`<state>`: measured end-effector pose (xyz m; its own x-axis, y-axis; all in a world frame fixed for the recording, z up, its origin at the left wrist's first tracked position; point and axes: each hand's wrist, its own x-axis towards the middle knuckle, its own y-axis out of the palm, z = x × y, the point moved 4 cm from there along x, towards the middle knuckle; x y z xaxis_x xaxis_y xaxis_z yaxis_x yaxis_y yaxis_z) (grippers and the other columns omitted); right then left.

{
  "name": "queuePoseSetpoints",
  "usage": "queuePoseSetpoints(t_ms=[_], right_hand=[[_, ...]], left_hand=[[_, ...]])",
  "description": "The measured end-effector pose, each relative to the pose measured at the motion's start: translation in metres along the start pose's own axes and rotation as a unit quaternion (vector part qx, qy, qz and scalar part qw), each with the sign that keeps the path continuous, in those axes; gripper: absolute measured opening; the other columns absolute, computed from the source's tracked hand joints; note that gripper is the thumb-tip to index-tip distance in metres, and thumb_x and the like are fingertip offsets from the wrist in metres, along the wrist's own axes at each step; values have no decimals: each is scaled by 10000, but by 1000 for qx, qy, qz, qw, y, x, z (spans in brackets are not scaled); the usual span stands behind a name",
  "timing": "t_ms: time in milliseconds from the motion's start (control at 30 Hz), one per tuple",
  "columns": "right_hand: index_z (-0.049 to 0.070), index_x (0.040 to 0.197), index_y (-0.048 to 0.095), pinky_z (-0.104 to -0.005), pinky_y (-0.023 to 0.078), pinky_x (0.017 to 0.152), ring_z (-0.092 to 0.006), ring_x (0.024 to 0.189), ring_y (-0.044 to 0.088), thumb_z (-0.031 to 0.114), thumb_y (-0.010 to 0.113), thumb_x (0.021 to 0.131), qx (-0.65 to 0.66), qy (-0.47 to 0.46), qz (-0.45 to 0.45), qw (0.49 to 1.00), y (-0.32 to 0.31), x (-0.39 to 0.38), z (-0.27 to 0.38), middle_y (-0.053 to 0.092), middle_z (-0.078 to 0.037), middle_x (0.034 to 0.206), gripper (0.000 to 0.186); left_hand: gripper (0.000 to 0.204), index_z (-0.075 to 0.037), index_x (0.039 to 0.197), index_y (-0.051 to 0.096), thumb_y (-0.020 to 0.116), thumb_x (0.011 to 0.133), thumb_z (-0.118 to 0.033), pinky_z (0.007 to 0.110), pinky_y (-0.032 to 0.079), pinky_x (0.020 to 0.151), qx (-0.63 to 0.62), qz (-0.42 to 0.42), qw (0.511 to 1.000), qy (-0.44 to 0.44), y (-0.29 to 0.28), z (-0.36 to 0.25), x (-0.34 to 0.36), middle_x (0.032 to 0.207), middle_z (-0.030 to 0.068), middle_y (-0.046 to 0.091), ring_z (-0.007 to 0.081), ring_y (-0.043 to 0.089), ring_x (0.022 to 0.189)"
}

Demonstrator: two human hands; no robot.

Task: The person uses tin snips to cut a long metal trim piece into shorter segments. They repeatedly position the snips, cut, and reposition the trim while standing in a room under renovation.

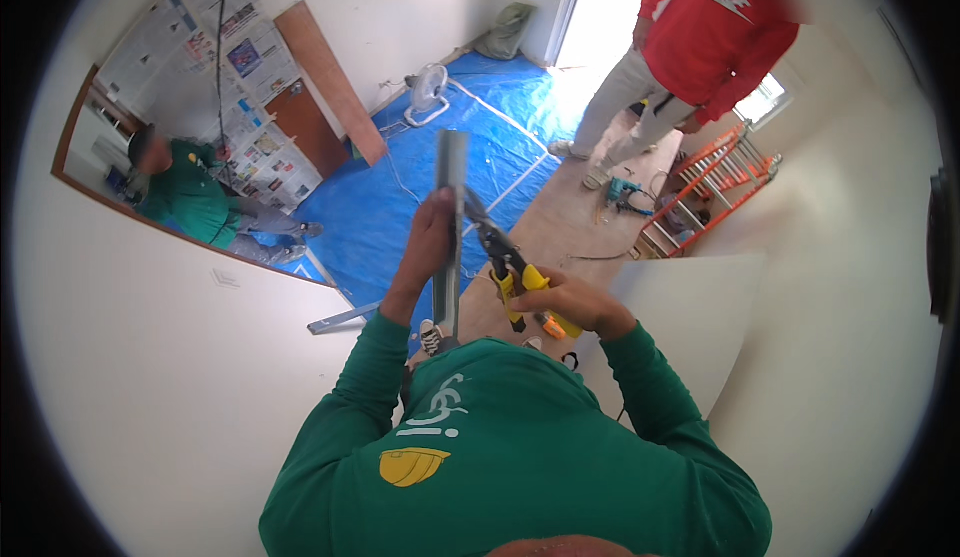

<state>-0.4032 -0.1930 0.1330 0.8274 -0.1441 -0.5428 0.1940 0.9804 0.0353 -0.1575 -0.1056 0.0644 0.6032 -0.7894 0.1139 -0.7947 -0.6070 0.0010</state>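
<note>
My left hand (430, 237) is closed around a long grey metal channel (451, 160), held upright in front of my body. My right hand (570, 300) grips a pair of tin snips (498, 245) by its yellow and black handles. The handles stand somewhat apart. The snips' dark jaws point up and left and meet the right edge of the channel, just beside my left hand. Whether the blades have metal between them is too small to tell.
A blue tarp (385, 197) covers the floor, with a white fan (429, 92) on it. A person in red (715, 47) stands at the far right near a teal power drill (625, 195) and an orange stepladder (712, 182). A white panel (680, 327) is at my right.
</note>
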Motion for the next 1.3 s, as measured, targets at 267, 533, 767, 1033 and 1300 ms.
queuePoseSetpoints(t_ms=[267, 533, 767, 1033, 1300], right_hand=[[-18, 1538, 566, -409, 516, 1110, -253, 1291, 643, 149, 745, 971, 277, 9, 90, 957, 25, 4, -12, 659, -114, 1427, 617], [-11, 1606, 502, -457, 455, 1228, -285, 1405, 606, 72, 712, 960, 219, -102, 76, 968, 40, 9, -16, 651, -174, 1466, 684], [3, 1619, 478, -471, 491, 1192, -288, 1384, 620, 85, 680, 989, 279, -125, 45, 951, 57, 9, -29, 635, -176, 1471, 667], [11, 1627, 466, -475, 476, 1201, -288, 1415, 592, 131, 667, 977, 289, -120, 71, 947, 56, 22, -49, 599, -159, 1495, 690], [30, 1566, 508, -476, 482, 1165, -286, 1390, 604, 143, 657, 946, 348, -117, 119, 923, 70, 22, -42, 610, -135, 1423, 647]], left_hand=[[513, -90, 1115, 641, 405, 1215, -536, 268, 468, 629, -74, 85, 989, -94, 3, -15, 0, 817, -28, 592, 66, 553, 696], [506, -68, 1068, 632, 384, 1232, -478, 315, 475, 743, 41, 72, 997, -7, 5, -36, -1, 877, -3, 590, 97, 532, 817], [520, -44, 1128, 645, 378, 1231, -477, 336, 487, 771, 50, 38, 998, 15, 19, -32, -7, 903, 11, 597, 126, 546, 838], [553, -40, 1107, 633, 346, 1231, -496, 341, 467, 756, 66, 103, 992, 3, 16, -35, -7, 875, 24, 569, 135, 520, 813], [636, 10, 1228, 662, 366, 1212, -553, 385, 511, 884, 76, 180, 980, -41, 14, -31, -3, 971, 81, 632, 180, 568, 925]])
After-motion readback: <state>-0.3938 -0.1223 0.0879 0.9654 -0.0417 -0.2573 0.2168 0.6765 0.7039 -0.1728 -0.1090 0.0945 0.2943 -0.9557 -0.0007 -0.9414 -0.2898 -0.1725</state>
